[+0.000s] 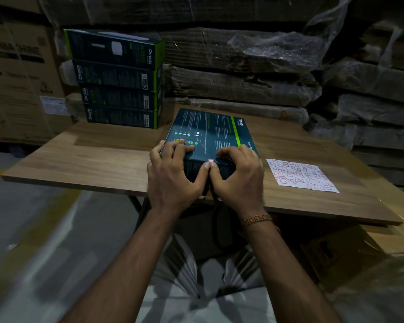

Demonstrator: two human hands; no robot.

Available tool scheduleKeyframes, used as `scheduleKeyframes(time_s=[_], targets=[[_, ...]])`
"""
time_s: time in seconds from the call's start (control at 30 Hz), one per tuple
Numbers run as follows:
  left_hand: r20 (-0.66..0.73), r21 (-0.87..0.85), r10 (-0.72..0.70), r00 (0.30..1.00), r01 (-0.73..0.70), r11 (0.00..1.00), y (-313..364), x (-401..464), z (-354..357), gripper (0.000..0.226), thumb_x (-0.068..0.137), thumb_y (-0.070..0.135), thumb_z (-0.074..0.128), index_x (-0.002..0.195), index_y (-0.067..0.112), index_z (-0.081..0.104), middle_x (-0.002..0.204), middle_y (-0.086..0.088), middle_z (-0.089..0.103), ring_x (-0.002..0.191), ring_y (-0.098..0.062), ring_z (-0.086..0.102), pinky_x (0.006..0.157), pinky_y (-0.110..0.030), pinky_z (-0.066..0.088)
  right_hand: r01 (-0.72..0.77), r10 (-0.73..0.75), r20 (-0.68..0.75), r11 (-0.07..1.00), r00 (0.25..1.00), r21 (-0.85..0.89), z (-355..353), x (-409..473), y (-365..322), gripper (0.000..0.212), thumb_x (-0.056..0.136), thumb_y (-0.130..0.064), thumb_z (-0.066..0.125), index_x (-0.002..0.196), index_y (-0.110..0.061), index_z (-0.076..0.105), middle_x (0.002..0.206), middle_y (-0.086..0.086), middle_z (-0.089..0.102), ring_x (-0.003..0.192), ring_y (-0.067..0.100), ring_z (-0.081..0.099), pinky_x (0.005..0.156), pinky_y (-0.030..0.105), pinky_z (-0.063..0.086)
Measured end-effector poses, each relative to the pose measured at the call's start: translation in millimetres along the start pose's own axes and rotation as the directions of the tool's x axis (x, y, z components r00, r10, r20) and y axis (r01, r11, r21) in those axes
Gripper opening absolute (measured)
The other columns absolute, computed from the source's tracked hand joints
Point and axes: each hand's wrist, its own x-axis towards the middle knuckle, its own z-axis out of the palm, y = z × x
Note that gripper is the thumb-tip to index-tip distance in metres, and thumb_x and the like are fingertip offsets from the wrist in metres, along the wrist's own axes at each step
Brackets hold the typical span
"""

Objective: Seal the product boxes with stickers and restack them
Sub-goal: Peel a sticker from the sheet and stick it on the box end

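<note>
Pressing a small pink seal sticker [211, 161] over the near top edge of a dark glossy Omada product box [210, 136], both thumbs meet just below it while the left hand [173, 173] and right hand [239, 176] curl fingers over the lid, gripping the box. Risk: uneven thumb pressure could crease or skew the sticker, or slide the slick carton off the wood-grain table's [91, 159] near edge, where it sits mid-way. W/ the sticker sheet [301, 176] flat toward the right edge, 4 matching boxes [119, 78] stacked at back-left corner.

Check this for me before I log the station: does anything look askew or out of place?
Only mildly: the top dark green box of the stack of four sits skewed, overhanging the boxes beneath. Otherwise nothing stands out.
</note>
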Motion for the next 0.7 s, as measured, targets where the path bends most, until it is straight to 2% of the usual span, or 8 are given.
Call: scheduleKeyframes(time_s=[0.3,0.43,0.53,0.7], targets=[[0.009,0.034,-0.011,1.0,0.01,0.999,3.4,0.8,-1.2,0.056,0.087,0.066,0.059,0.128,0.027,0.061,0.139,0.008,0.055,0.143,-0.028,0.04,0.102,-0.052,0.05,0.01,-0.01,0.012,1.0,1.0,-0.008,-2.2,-0.7,0.9,0.025,0.079,-0.028,0.07,0.104,-0.025,0.072,0.098,-0.008,0.062,0.093,0.019,0.059,0.086,0.048,0.051],[0.015,0.034,0.008,1.0,-0.009,0.999,1.7,-0.8,-1.7,0.056,0.088,0.064,0.058,0.13,0.027,0.06,0.141,0.008,0.054,0.145,-0.029,0.039,0.101,-0.053,0.051,-0.001,0.001,0.005,1.0,1.0,0.0,-1.0,-1.4,0.9,0.023,0.087,-0.038,0.074,0.105,-0.025,0.071,0.099,-0.009,0.062,0.093,0.017,0.06,0.087,0.047,0.052],[0.005,0.046,0.013,1.0,-0.013,0.999,1.4,-0.7,-0.3,0.057,0.091,0.068,0.057,0.13,0.027,0.06,0.141,0.007,0.055,0.145,-0.029,0.04,0.099,-0.053,0.051,-0.008,0.008,-0.018,1.0,1.0,-0.019,0.8,-3.5,-1.5,0.023,0.086,-0.038,0.076,0.105,-0.025,0.072,0.098,-0.008,0.061,0.092,0.018,0.059,0.088,0.046,0.05],[0.021,0.078,0.007,1.0,-0.008,0.997,2.4,-0.8,1.5,0.058,0.091,0.068,0.055,0.13,0.024,0.059,0.141,0.004,0.055,0.146,-0.032,0.04,0.1,-0.056,0.051,-0.007,0.007,0.007,1.0,1.0,-0.013,-0.5,-3.8,0.8,0.027,0.083,-0.028,0.071,0.11,-0.024,0.073,0.102,-0.007,0.063,0.096,0.019,0.06,0.091,0.048,0.05]])
